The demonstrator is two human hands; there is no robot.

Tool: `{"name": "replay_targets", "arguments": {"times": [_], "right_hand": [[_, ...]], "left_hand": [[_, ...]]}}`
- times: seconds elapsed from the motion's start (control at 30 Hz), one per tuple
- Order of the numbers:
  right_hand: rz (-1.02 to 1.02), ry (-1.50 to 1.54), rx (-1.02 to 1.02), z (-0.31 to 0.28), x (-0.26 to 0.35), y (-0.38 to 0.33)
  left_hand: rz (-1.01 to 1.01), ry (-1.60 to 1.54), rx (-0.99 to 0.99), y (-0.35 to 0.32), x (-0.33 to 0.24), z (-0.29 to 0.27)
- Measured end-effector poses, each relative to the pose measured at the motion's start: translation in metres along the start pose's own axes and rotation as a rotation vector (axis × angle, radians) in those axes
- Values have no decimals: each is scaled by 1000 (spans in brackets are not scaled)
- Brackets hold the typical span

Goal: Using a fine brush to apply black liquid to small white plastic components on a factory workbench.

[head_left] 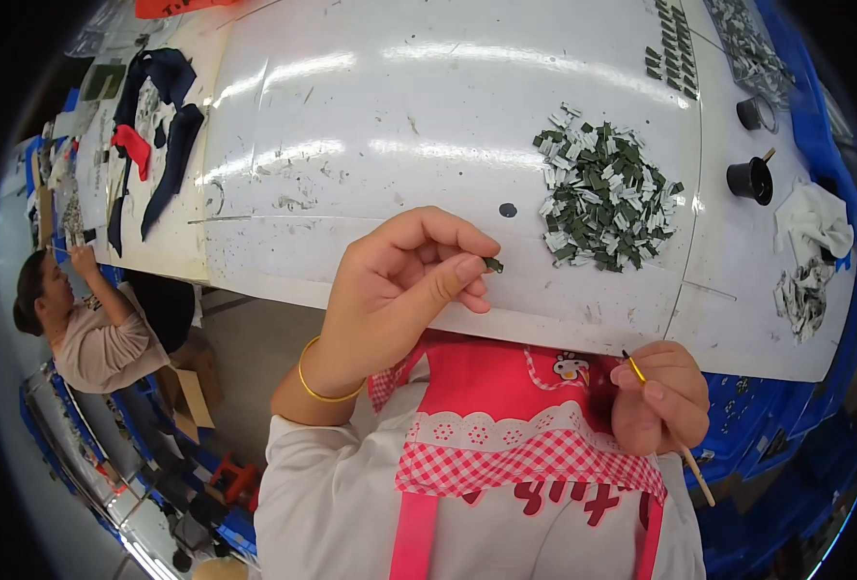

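My left hand point(404, 290) is raised over the near edge of the white table point(399, 126), pinching a small dark green piece point(493, 264) between thumb and forefinger. My right hand point(662, 396) rests low near my chest, closed around a thin yellow-handled brush point(670, 430) that points up and to the left. A heap of small green and white pieces point(605, 188) lies on the table to the right of the left hand, apart from both hands.
Two black cups point(750, 179) stand at the table's right, near a crumpled white cloth point(815, 222) and another small pile of pieces point(801, 295). Rows of dark pieces point(670, 48) lie at the back. Dark fabric point(158, 126) lies far left; another person point(85, 324) works there.
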State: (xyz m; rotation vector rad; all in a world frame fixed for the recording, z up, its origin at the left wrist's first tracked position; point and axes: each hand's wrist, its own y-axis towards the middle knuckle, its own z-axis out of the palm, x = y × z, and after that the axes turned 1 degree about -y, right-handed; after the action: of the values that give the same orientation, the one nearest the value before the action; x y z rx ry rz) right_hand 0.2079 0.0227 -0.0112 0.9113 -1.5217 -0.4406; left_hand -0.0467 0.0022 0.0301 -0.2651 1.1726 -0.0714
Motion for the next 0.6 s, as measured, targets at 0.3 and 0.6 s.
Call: {"name": "replay_targets", "arguments": {"times": [0.3, 0.6], "right_hand": [[154, -23, -281, -33, 1, -19], [83, -200, -100, -35, 0, -16]], "left_hand": [[4, 281, 52, 46, -35, -6], [333, 788, 107, 172, -32, 34]]}}
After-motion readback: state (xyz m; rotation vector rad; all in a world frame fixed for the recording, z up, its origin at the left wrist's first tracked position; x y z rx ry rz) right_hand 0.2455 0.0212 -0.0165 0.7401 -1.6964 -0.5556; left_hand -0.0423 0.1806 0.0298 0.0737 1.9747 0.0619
